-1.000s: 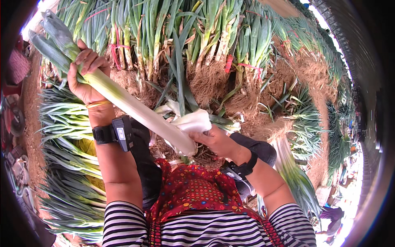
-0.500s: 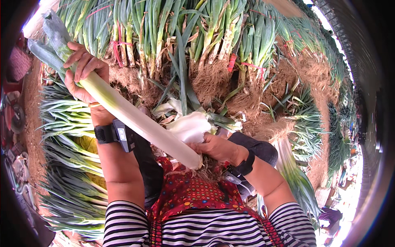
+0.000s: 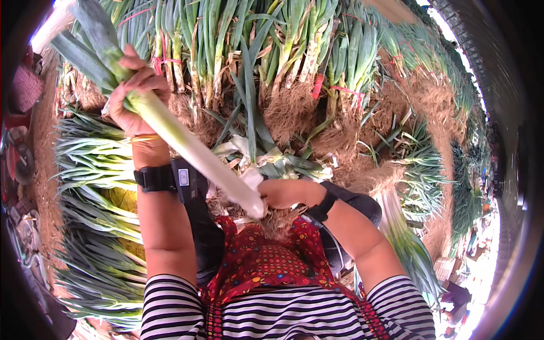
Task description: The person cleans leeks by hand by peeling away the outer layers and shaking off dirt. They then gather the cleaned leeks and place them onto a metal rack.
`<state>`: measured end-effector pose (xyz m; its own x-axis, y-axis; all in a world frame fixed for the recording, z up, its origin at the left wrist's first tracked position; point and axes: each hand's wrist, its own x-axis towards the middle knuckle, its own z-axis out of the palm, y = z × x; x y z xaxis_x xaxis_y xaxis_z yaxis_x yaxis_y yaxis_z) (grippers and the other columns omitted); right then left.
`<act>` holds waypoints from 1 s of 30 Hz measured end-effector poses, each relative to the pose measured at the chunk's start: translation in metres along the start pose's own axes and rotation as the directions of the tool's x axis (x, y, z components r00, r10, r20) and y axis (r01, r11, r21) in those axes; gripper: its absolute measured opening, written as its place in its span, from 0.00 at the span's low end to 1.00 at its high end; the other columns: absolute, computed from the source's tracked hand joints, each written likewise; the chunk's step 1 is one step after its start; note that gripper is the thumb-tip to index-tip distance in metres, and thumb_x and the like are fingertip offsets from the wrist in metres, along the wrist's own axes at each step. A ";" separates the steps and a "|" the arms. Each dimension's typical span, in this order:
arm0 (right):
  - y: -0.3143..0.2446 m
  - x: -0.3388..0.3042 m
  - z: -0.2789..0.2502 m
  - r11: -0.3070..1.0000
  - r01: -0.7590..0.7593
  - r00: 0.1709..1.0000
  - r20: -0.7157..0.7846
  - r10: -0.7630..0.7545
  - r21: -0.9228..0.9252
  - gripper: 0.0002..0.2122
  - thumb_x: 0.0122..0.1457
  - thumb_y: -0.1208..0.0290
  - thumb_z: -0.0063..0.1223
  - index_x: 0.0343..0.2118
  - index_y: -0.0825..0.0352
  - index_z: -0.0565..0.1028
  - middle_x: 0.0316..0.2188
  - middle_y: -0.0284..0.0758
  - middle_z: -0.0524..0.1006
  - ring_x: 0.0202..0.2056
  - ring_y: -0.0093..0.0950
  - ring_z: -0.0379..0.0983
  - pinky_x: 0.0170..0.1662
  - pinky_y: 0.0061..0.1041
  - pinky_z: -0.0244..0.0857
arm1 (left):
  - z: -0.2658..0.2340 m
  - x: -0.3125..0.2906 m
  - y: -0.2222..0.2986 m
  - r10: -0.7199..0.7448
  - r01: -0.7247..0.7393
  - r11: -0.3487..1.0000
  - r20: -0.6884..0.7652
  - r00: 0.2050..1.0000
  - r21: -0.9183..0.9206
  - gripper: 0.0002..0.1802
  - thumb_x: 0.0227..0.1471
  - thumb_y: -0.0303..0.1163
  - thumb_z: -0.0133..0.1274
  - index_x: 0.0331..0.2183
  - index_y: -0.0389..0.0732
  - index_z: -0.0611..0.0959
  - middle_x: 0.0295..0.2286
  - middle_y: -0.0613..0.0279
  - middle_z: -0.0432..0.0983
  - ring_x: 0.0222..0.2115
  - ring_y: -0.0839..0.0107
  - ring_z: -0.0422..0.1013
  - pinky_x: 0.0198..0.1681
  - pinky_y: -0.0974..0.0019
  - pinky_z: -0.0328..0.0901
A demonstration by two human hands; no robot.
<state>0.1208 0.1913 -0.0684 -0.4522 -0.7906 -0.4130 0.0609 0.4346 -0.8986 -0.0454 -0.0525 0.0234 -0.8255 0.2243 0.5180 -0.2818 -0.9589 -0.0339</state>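
The leek [image 3: 195, 148], slanting beyond the red apron [image 3: 265, 266], is probably firm yet slick and easily bruised, best gripped below its leaves. Left fingers [image 3: 141, 76] are wrapped there; whether anything is gripped by the right hand [image 3: 290, 194] cannot be told.

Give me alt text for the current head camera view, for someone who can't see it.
A person's left hand holds a thick, leek-like stalk near its green leaves, its white base slanting down beside the right hand. Rooted bundles, some tied in red, spread across the far side, and more green stalks lie at the left.
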 end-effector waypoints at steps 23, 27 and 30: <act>-0.033 -0.098 0.049 0.147 0.402 0.881 -0.338 -0.330 0.904 0.19 0.56 0.60 0.43 0.43 0.73 0.65 0.33 0.38 0.71 0.33 0.29 0.67 0.37 0.28 0.61 | 0.047 -0.035 -0.013 0.135 -0.122 0.981 -0.078 0.988 0.149 0.35 0.38 0.23 0.49 0.52 0.40 0.62 0.36 0.71 0.71 0.28 0.79 0.68 0.52 0.53 0.57; -0.016 -0.079 0.055 -0.041 0.266 0.803 -0.245 -0.543 0.963 0.16 0.56 0.62 0.45 0.40 0.70 0.67 0.28 0.34 0.70 0.30 0.26 0.66 0.33 0.23 0.60 | 0.064 -0.038 -0.017 0.146 -0.112 0.967 -0.136 0.980 0.230 0.33 0.38 0.23 0.49 0.51 0.40 0.64 0.35 0.72 0.72 0.28 0.79 0.68 0.53 0.57 0.56; 0.005 -0.091 0.051 0.444 0.371 0.925 -0.285 -0.251 0.816 0.14 0.56 0.61 0.46 0.37 0.68 0.69 0.27 0.33 0.71 0.28 0.23 0.65 0.31 0.21 0.58 | 0.083 -0.035 -0.018 0.163 -0.044 0.921 -0.279 0.946 0.387 0.30 0.38 0.23 0.51 0.48 0.40 0.68 0.33 0.72 0.73 0.26 0.79 0.69 0.50 0.61 0.58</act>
<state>0.2077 0.2436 -0.0424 -0.6869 -0.7177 -0.1144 0.5850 -0.4527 -0.6730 0.0294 -0.0573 0.0768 -0.9635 0.1046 0.2465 -0.0335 -0.9603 0.2769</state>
